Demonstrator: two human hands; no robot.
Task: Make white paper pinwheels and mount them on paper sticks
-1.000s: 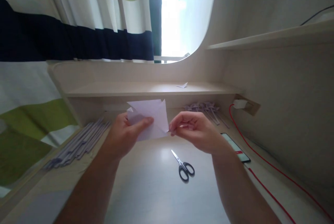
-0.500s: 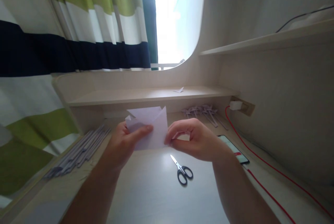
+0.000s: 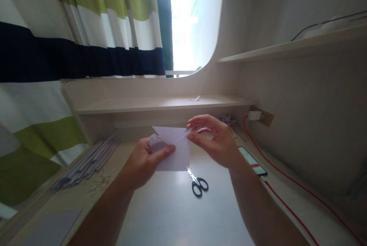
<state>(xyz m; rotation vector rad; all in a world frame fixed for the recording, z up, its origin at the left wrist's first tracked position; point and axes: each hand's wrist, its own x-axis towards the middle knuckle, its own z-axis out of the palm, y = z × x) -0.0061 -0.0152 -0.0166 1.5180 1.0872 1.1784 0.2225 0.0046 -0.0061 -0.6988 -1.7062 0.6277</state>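
Note:
A white square of paper (image 3: 179, 158), with cut flaps along its upper edge, is held up over the desk. My left hand (image 3: 149, 160) grips its left side, thumb lying across the front and the other fingers behind. At the upper right corner, my right hand (image 3: 215, 139) has thumb and fingertips closed around a pointed flap. Just below the paper, black-handled scissors (image 3: 197, 181) lie on the desk with their tip toward the paper.
Rolled paper sticks (image 3: 91, 160) lie at left, near small scraps (image 3: 101, 181) and a paper sheet (image 3: 54, 225). Paper pinwheels (image 3: 228, 119) sit at the back right. A phone (image 3: 252, 162) and red cable (image 3: 282, 173) lie right. A folded paper piece (image 3: 195, 98) rests on the shelf.
My right hand has moved from the paper's lower right corner up to its upper right corner. The left hand and paper have shifted slightly right and down in view.

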